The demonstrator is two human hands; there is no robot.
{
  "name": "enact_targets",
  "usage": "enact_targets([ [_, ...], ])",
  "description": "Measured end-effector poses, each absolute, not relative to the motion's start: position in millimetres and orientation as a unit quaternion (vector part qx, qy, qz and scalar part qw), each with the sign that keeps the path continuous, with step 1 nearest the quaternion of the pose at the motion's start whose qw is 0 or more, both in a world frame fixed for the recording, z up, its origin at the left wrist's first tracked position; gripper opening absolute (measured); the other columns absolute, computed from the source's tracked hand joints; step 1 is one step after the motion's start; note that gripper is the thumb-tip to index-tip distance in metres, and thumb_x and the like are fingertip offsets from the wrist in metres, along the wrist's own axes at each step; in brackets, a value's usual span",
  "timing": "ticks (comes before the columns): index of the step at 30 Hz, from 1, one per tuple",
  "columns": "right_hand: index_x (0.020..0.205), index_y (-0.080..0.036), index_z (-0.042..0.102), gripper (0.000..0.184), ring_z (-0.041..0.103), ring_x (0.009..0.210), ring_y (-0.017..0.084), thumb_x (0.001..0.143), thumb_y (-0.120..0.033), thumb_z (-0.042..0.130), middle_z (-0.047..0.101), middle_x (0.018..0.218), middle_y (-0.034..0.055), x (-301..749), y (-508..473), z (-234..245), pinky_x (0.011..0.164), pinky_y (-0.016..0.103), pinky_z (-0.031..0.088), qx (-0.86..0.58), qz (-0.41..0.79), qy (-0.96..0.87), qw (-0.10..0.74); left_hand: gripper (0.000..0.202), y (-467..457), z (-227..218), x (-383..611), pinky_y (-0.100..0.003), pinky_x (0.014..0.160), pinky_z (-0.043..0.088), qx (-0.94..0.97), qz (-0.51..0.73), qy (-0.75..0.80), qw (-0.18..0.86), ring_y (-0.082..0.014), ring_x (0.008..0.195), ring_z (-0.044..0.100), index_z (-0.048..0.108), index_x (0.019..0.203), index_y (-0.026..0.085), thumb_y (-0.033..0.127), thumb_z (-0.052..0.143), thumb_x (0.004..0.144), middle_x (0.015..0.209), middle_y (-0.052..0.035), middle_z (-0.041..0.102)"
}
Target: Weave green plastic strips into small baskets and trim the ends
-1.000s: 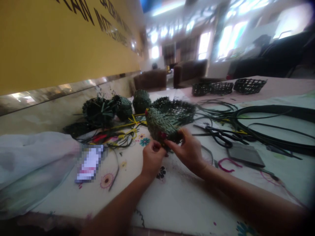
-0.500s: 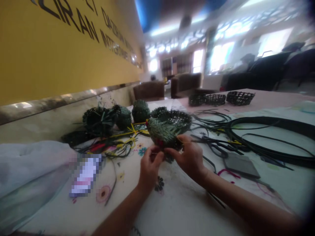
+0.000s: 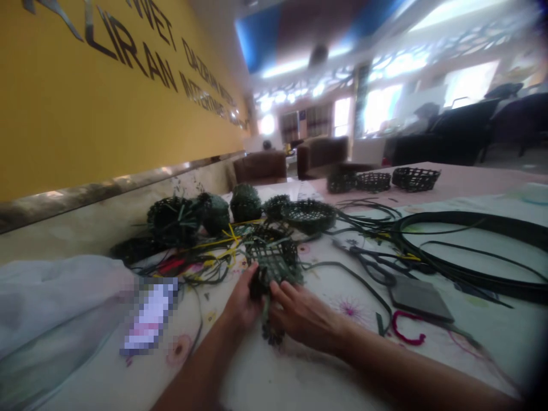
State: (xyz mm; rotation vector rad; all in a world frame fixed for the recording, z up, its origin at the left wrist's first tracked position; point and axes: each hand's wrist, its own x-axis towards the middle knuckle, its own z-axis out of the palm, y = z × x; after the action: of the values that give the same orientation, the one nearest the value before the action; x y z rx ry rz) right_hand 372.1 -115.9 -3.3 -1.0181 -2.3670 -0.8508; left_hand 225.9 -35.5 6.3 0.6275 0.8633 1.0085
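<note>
A dark green woven basket [image 3: 276, 254] is tilted between my hands, its open lattice side facing me. My left hand [image 3: 242, 299] grips its near left edge, the thumb lying along the side. Fingers of my right hand [image 3: 302, 311] are curled on the near right edge. From between the hands a short green strip [image 3: 266, 308] hangs down. A dark, petal-like shape [image 3: 273, 333] shows just below, partly behind the right fingers; I cannot tell if it is joined to the basket or printed on the cloth.
Behind stand several woven green baskets [image 3: 310, 214], with yellow and green strips [image 3: 231, 242] before them. On the right lie a large coil of dark strip [image 3: 466, 217], scissors [image 3: 370, 265], a grey block [image 3: 422, 298] and a magenta piece [image 3: 406, 331]. A whitish plastic bag [image 3: 64, 308] lies left.
The basket has turned over and come lower and nearer; its lattice side now shows instead of the dense woven side with red and yellow bits. Both hands have shifted down and changed their hold.
</note>
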Motion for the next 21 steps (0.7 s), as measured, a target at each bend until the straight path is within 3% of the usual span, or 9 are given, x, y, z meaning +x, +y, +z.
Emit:
enact_targets([
  [1,0.091,-0.015,0.063,0.015,0.054,0.082,0.021,0.095,-0.016,0.049,0.063,0.111,0.0155,375,-118,3,0.062,0.033,0.044,-0.34,-0.312,-0.859,0.221,0.022,-33,7,225,-0.022,0.05,0.051,0.285,0.477,0.397,0.73,-0.0126,0.057,0.063,0.061,0.081,0.017,0.034,0.074,0.074,0.072,-0.0009,0.069],
  [3,0.092,-0.015,0.064,0.014,0.054,0.076,0.019,0.095,-0.017,0.051,0.066,0.103,0.0122,386,-121,18,0.062,0.032,0.044,-0.285,-0.321,-0.854,0.295,0.025,-31,11,221,-0.023,0.055,0.053,0.285,0.526,0.393,0.698,-0.0129,0.063,0.065,0.06,0.089,0.019,0.033,0.073,0.074,0.078,0.0009,0.069],
  [7,0.086,-0.018,0.063,0.012,0.058,0.079,0.018,0.092,-0.012,0.054,0.066,0.085,0.0066,412,-116,49,0.071,0.032,0.05,-0.364,-0.232,-0.732,0.527,0.041,-30,21,211,-0.023,0.062,0.054,0.384,0.569,0.364,0.629,-0.0123,0.073,0.065,0.052,0.108,0.026,0.036,0.071,0.073,0.09,0.0036,0.067],
  [10,0.087,-0.02,0.065,0.012,0.062,0.081,0.018,0.093,-0.018,0.056,0.066,0.086,0.0052,427,-111,69,0.073,0.033,0.052,-0.415,-0.167,-0.659,0.605,0.048,-32,24,209,-0.022,0.063,0.053,0.476,0.555,0.352,0.584,-0.0121,0.076,0.065,0.048,0.118,0.028,0.035,0.067,0.074,0.095,0.003,0.066],
  [14,0.088,-0.019,0.069,0.016,0.064,0.08,0.016,0.094,-0.022,0.054,0.068,0.091,0.0052,434,-115,87,0.073,0.03,0.053,-0.428,-0.1,-0.723,0.533,0.07,-40,21,212,-0.026,0.065,0.054,0.557,0.501,0.34,0.569,-0.0176,0.085,0.066,0.038,0.136,0.027,0.03,0.064,0.071,0.113,-0.0047,0.065],
  [19,0.077,-0.018,0.071,0.026,0.065,0.07,0.015,0.078,0.003,0.055,0.071,0.082,0.0036,422,-124,80,0.065,0.024,0.05,-0.456,-0.041,-0.85,0.262,0.07,-53,20,220,-0.03,0.073,0.053,0.656,0.456,0.323,0.507,-0.0218,0.093,0.064,0.043,0.134,0.023,0.02,0.061,0.066,0.114,-0.0069,0.066],
  [21,0.081,-0.018,0.073,0.031,0.068,0.074,0.016,0.072,0.006,0.056,0.073,0.084,0.0048,416,-122,70,0.067,0.024,0.051,-0.458,-0.034,-0.857,0.232,0.069,-55,20,222,-0.032,0.075,0.053,0.664,0.45,0.337,0.492,-0.0229,0.093,0.064,0.044,0.134,0.022,0.021,0.061,0.067,0.11,-0.0066,0.067],
])
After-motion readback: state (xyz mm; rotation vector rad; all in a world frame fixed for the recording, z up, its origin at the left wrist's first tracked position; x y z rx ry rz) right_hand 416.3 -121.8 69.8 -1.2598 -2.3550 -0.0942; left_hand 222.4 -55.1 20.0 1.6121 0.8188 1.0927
